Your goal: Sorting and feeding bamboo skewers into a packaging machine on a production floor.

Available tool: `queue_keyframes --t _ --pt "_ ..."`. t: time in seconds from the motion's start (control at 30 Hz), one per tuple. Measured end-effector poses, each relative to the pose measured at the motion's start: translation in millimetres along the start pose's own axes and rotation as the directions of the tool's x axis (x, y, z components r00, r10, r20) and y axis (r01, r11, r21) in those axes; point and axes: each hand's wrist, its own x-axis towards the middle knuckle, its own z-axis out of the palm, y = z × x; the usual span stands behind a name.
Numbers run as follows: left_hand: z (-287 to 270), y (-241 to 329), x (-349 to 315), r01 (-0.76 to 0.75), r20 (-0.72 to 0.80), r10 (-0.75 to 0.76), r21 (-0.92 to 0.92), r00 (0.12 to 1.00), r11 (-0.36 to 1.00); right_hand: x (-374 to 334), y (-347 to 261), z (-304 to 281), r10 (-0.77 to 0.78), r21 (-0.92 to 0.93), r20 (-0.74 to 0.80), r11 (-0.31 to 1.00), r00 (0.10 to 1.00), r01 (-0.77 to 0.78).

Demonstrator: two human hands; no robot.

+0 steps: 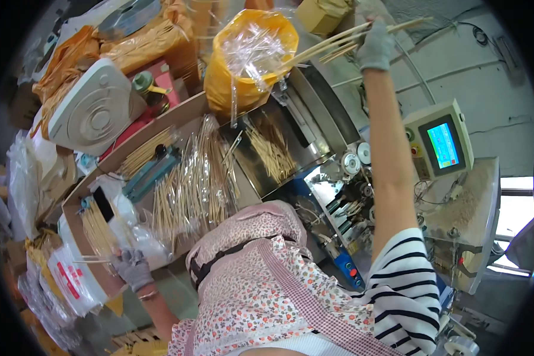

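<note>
My right hand [375, 47], in a grey glove, is raised at the far right with its fingers closed round a loose bundle of long wooden sticks [332, 44]. The sticks stick out on both sides of the glove. At the lower left my left hand [133, 270], also gloved, is closed on a few thin pale sticks [95, 259]. It is beside a box of loose sticks [98, 228] and a clear plastic bag [151, 240]. Clear-wrapped sticks [198, 184] lie in a broad heap in front of me. More bare sticks [270, 151] rest in the metal tray of the machine.
A yellow bag [219, 89] full of clear wrappers stands at the back. A teal stapler-like tool [151, 175] and a black phone-like object [103, 204] lie at the left, near a white fan [98, 113]. A control box with a lit screen [443, 145] and machine rollers [351, 163] are at the right.
</note>
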Motion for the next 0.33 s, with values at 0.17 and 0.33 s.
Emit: queue_keyframes --t 0.17,0.33 --pt "130 -80 30 0.041 -0.408 0.039 0.186 0.912 0.982 -64 6 -5 0.117 0.144 -0.114 0.985 0.987 -0.1" --pt "232 -130 70 0.393 0.089 -0.398 0.073 0.913 0.917 -94 44 -15 0.237 0.181 -0.157 0.961 0.959 -0.208"
